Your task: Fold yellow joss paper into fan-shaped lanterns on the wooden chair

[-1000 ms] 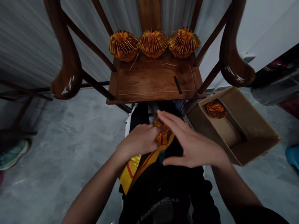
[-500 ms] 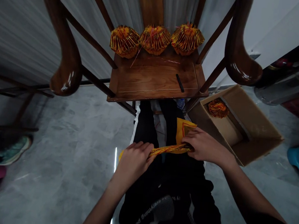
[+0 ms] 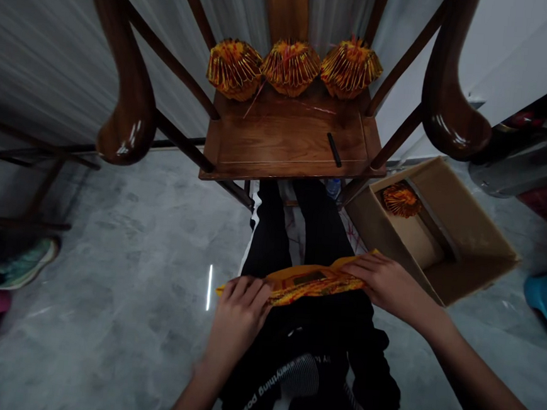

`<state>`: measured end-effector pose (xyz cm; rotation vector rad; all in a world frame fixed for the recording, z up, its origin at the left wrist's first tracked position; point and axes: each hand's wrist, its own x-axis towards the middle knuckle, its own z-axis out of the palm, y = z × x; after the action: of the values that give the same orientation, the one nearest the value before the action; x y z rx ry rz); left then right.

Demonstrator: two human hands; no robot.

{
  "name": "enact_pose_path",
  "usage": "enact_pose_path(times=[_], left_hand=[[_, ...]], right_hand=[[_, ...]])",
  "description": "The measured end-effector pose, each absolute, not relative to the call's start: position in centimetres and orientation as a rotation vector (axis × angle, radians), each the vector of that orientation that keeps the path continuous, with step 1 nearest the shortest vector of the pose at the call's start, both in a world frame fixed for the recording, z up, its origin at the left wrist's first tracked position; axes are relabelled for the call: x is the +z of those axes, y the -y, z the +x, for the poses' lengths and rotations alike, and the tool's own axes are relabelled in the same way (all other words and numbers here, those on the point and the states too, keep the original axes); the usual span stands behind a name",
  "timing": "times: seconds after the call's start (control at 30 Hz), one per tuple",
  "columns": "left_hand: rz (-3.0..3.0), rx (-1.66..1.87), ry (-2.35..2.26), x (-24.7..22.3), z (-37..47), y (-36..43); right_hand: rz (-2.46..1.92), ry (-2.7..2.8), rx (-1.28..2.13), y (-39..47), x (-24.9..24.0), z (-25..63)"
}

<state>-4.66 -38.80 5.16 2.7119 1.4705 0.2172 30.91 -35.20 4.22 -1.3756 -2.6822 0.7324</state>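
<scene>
Now the left hand (image 3: 242, 303) and right hand (image 3: 385, 280) are pinching the ends of the yellow paper (image 3: 312, 282) flat over the lap, below the chair seat (image 3: 288, 143) where three finished paper flowers (image 3: 291, 67) are already sitting.

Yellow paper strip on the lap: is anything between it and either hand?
No. The left hand presses on the left end of the yellow paper strip and the right hand on its right end; both touch it directly.

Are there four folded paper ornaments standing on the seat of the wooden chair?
No, only three folded paper ornaments stand on the chair seat; a fourth lies in the cardboard box.
</scene>
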Motion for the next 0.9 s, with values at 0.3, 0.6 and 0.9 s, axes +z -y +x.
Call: enact_pose_path(times=[0.3,0.6,0.9], left_hand=[[2.615,0.520,-1.688,0.9,-5.4,47.6],[2.757,0.908,-1.779,3.8,-6.7,41.6],[2.594,0.940,-1.861,8.0,-6.6,26.5]], right_hand=[[-1.291,2.610,0.341,43.0,-1.1,31.2],[-1.168,2.393,-0.034,36.8,2.2,30.0],[-1.342,2.274,0.110,27.0,8.4,29.3]])
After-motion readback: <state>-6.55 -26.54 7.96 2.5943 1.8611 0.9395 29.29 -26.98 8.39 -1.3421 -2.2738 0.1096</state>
